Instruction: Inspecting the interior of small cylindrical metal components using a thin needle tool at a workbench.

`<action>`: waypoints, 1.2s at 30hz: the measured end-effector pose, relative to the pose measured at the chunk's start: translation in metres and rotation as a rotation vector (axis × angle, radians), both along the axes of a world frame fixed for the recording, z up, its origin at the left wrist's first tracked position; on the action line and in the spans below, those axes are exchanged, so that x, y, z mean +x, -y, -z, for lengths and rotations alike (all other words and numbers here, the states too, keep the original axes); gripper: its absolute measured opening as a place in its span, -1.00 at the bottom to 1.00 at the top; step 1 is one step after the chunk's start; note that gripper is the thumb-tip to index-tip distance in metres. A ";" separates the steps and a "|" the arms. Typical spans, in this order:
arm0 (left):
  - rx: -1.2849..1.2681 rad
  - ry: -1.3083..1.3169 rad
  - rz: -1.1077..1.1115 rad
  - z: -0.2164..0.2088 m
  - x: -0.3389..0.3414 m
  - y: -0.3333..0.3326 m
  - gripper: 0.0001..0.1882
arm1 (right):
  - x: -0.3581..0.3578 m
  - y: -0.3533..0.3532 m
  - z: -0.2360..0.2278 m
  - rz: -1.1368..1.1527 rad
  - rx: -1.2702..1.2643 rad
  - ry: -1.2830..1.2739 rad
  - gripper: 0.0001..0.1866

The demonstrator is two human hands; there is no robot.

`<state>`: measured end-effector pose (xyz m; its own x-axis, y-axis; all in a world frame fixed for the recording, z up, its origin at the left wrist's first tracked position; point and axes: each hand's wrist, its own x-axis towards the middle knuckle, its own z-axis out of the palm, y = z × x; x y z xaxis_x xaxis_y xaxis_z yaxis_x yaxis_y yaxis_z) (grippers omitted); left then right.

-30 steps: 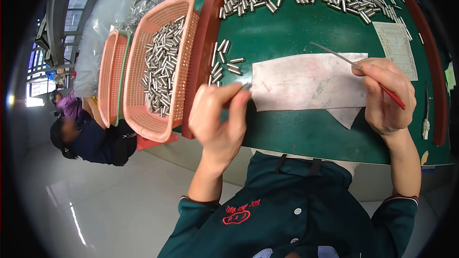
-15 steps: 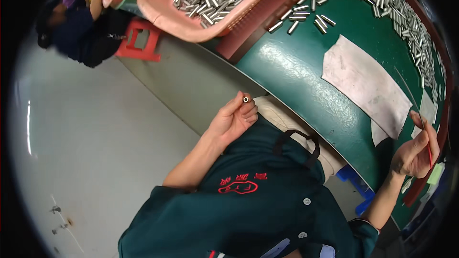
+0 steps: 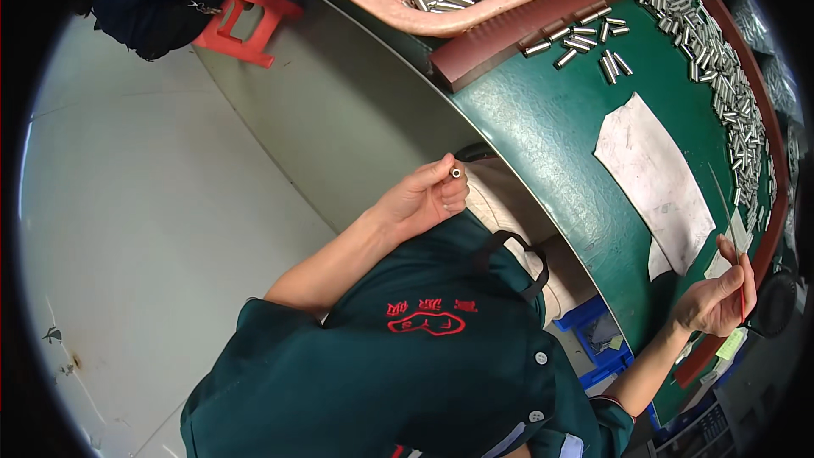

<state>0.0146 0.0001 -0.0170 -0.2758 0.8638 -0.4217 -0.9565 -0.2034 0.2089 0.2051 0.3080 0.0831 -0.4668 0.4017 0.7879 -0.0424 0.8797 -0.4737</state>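
My left hand (image 3: 428,197) is closed round a short metal tube (image 3: 456,174), pinched between thumb and fingers in front of my lap. Its round, hollow end faces up toward me. Over the right side of the green table, my right hand (image 3: 712,298) grips a long thin metal rod (image 3: 723,203) by its red handle. The rod's tip points away from me, toward the table's far side. Nearest to this hand lies a stained whitish cloth (image 3: 653,174), flat on the table. A small group of loose tubes (image 3: 623,64) rests beyond the cloth.
A long heap of metal tubes (image 3: 721,85) lines the brown raised border (image 3: 483,55) at the right. A pink basket (image 3: 458,27) full of tubes stands at the back. A blue crate (image 3: 615,369) is under the table. Far left are a red stool (image 3: 222,41) and another person (image 3: 136,0).
The whole view has shifted, so the basket and the other person sit nearer the top edge. Both hands keep their grips, the tube and the rod held much as before.
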 end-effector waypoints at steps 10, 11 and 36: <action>-0.060 -0.020 0.023 0.001 -0.002 -0.003 -0.70 | 0.001 -0.002 0.000 -0.007 -0.012 0.002 -0.82; -0.075 -0.015 0.024 0.001 -0.002 -0.003 -0.70 | 0.001 -0.003 0.001 -0.007 -0.011 0.005 -0.82; -0.220 0.003 -0.062 -0.034 0.007 -0.008 -0.75 | 0.001 -0.001 -0.002 0.014 0.000 0.001 -0.83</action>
